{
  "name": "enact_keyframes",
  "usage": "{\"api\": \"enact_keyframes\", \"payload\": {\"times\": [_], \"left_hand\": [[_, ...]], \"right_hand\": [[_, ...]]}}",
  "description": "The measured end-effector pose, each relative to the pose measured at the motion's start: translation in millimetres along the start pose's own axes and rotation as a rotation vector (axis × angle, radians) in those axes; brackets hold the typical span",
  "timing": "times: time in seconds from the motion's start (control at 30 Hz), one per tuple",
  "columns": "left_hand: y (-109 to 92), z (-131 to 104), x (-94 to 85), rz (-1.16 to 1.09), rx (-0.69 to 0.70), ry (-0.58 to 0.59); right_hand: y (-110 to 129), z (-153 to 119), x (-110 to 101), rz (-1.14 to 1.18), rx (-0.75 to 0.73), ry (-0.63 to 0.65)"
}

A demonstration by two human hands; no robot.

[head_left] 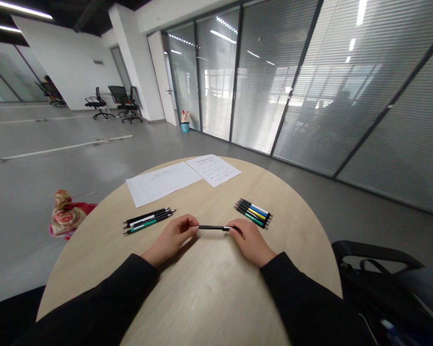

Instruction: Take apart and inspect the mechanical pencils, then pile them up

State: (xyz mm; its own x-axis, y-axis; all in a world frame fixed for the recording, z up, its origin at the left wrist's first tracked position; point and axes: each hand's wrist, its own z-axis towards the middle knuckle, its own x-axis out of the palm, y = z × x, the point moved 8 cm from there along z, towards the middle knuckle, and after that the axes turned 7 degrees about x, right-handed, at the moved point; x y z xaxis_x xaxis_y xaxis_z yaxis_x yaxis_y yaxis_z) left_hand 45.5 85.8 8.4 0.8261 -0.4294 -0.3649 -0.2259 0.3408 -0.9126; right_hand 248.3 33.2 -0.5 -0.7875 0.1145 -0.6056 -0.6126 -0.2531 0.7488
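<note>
A black pen [212, 227] lies level between my two hands, above the middle of the round wooden table [202, 293]. My left hand [175, 236] pinches its left end between thumb and fingertips. The right end is in my right hand [250, 239], whose fingers close over it. Left of my left hand lie several pens [147, 222], with black, white and green barrels. Beyond my right hand, several more pens [253, 212] sit side by side in a row, with white, blue, yellow and green parts.
Two printed sheets, one wide [162, 182] and one narrower [214, 169], lie at the table's far edge. A black chair [378, 254] stands at the right. A red and beige bag [69, 214] is beyond the table's left edge.
</note>
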Motion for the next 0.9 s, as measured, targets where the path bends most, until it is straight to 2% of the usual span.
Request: {"api": "enact_keyframes", "payload": {"times": [0.43,0.67,0.9], "left_hand": [[-6,0,-2.7,0.063,0.024,-0.014],[2,0,-3.8,0.019,0.009,-0.053],[4,0,-0.6,-0.016,0.014,-0.038]], "right_hand": [[-1,0,-3,0.004,0.010,-0.026],[0,-1,-2,0.007,0.024,-0.025],[2,0,-2,0.014,0.015,-0.011]]}}
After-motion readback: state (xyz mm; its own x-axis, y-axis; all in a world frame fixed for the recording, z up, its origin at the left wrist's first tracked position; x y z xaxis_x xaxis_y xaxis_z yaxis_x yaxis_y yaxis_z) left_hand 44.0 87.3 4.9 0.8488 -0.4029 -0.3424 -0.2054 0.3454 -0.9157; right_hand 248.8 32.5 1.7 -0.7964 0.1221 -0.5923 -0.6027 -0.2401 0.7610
